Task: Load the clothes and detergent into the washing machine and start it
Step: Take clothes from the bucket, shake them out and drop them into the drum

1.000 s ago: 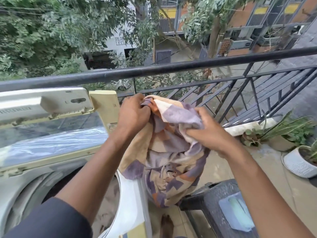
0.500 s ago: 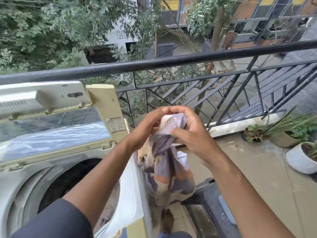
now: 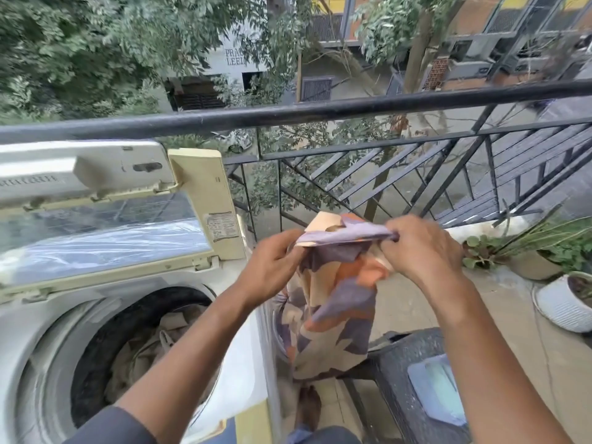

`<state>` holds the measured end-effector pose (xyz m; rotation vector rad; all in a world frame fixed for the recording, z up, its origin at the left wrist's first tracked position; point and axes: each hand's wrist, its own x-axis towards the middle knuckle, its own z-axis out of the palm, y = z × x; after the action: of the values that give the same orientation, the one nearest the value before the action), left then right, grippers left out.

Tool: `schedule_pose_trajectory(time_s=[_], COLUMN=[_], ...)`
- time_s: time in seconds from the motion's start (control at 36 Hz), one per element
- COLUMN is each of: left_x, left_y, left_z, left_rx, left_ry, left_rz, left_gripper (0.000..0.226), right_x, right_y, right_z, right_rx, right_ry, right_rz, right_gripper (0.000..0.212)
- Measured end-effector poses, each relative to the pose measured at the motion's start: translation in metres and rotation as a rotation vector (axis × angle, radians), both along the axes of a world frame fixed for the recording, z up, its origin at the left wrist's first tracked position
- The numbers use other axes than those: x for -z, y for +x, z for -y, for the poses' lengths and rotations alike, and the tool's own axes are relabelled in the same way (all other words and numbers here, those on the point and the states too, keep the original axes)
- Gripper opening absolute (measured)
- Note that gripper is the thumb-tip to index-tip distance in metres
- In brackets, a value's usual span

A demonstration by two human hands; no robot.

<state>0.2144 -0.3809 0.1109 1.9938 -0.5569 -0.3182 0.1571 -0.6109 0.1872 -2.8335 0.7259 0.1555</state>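
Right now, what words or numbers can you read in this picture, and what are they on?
"PRA" over "LEEI", cut off by leaves: on the white building beyond the railing.
Sticker on the washing machine lid: print too small to read.
Raised lettering on the lid's front edge: upside down, too blurred to read.

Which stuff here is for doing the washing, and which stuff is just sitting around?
For the washing:
patterned cloth, held up by the left hand and right hand
washing machine, lid open, clothes in the drum

Just sitting around:
white plant pot
black railing
dark plastic stool
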Motion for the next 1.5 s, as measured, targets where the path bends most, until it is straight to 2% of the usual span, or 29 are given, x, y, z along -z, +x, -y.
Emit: schedule_pose_trajectory(time_s=[0.06,0.11,0.17,0.22,0.28,0.33,0.39,0.44,0.47,0.58,0.67,0.72,0.78,0.86,0.92,1.0,1.06,1.14,1.17,1.22,1.25,1.31,1.36,1.39,1.44,1.5], left_x=[-0.012,-0.023,-0.035,-0.047,-0.059,-0.072,-0.086,-0.099,-0.105,-0.114,-0.11,-0.098,-0.081,-0.054,-0.043,-0.031,-0.029,-0.036,-0.039,-0.039,-0.035,-0.029,-0.024,-0.022,-0.022,-0.025], left_y=[0.004,0.006,0.009,0.012,0.016,0.02,0.023,0.024,0.023,0.023,0.021,0.022,0.025,0.031,0.028,0.022,0.017,0.007,0.004,-0.001,-0.002,-0.002,-0.002,-0.001,-0.002,0.0], left_z=[-0.001,0.002,0.006,0.008,0.007,0.005,0.005,0.004,0.003,-0.002,-0.005,-0.009,-0.017,-0.031,-0.035,-0.036,-0.037,-0.035,-0.032,-0.025,-0.02,-0.013,-0.01,-0.01,-0.009,-0.013], left_rx=[0.072,0.149,0.173,0.163,0.139,0.123,0.109,0.078,0.065,0.074,0.061,0.014,-0.062,-0.171,-0.241,-0.265,-0.194,0.004,0.066,0.165,0.18,0.138,0.033,-0.024,-0.098,-0.169], left_ry=[0.003,0.029,0.012,-0.043,-0.09,-0.126,-0.172,-0.23,-0.261,-0.374,-0.378,-0.338,-0.307,-0.121,-0.021,-0.031,-0.009,-0.009,-0.022,-0.026,0.007,0.066,0.066,0.06,0.004,-0.092], left_rz=[0.023,0.08,0.136,0.162,0.197,0.24,0.278,0.285,0.272,0.226,0.205,0.176,0.073,0.066,0.102,0.033,-0.023,-0.109,-0.092,-0.024,0.006,0.059,0.101,0.119,0.099,0.034], left_gripper=[0.023,0.021,0.019,0.018,0.018,0.02,0.02,0.019,0.019,0.023,0.024,0.029,0.034,0.06,0.071,0.063,0.055,0.041,0.041,0.063,0.063,0.041,0.007,0.019,0.046,0.047], right_x=[0.011,0.024,0.03,0.032,0.032,0.039,0.058,0.089,0.107,0.142,0.155,0.153,0.144,0.121,0.1,0.068,0.048,0.022,0.014,0.001,-0.004,-0.014,-0.018,-0.018,-0.015,-0.005], right_y=[-0.004,-0.008,-0.012,-0.011,-0.011,-0.011,-0.012,-0.015,-0.017,-0.03,-0.035,-0.034,-0.033,-0.031,-0.029,-0.021,-0.015,-0.005,-0.001,0.006,0.008,0.012,0.015,0.016,0.018,0.018], right_z=[0.007,0.008,0.005,0.004,0.005,0.006,0.005,0.007,0.01,0.005,0.008,0.014,0.019,0.024,0.022,0.019,0.018,0.009,0.003,-0.01,-0.016,-0.027,-0.035,-0.038,-0.04,-0.034], right_rx=[0.014,-0.015,-0.086,-0.145,-0.167,-0.162,-0.151,-0.137,-0.118,0.035,0.122,0.25,0.381,0.39,0.347,0.233,0.182,0.066,0.021,-0.066,-0.105,-0.158,-0.17,-0.159,-0.14,-0.169], right_ry=[-0.037,-0.066,-0.142,-0.161,0.006,0.272,0.422,0.485,0.498,0.43,0.492,0.691,0.958,1.18,1.282,1.419,1.517,1.646,1.67,1.681,1.687,1.674,1.635,1.607,1.53,1.437], right_rz=[-0.186,-0.252,-0.219,-0.094,0.013,0.056,0.058,0.036,0.019,-0.098,-0.108,-0.066,0.001,0.128,0.213,0.297,0.357,0.404,0.416,0.411,0.405,0.391,0.37,0.373,0.427,0.493], right_gripper=[0.027,0.033,0.034,0.036,0.04,0.042,0.052,0.065,0.065,0.033,0.027,0.022,0.019,0.013,0.023,0.028,0.036,0.037,0.039,0.039,0.039,0.039,0.044,0.041,0.023,0.021])
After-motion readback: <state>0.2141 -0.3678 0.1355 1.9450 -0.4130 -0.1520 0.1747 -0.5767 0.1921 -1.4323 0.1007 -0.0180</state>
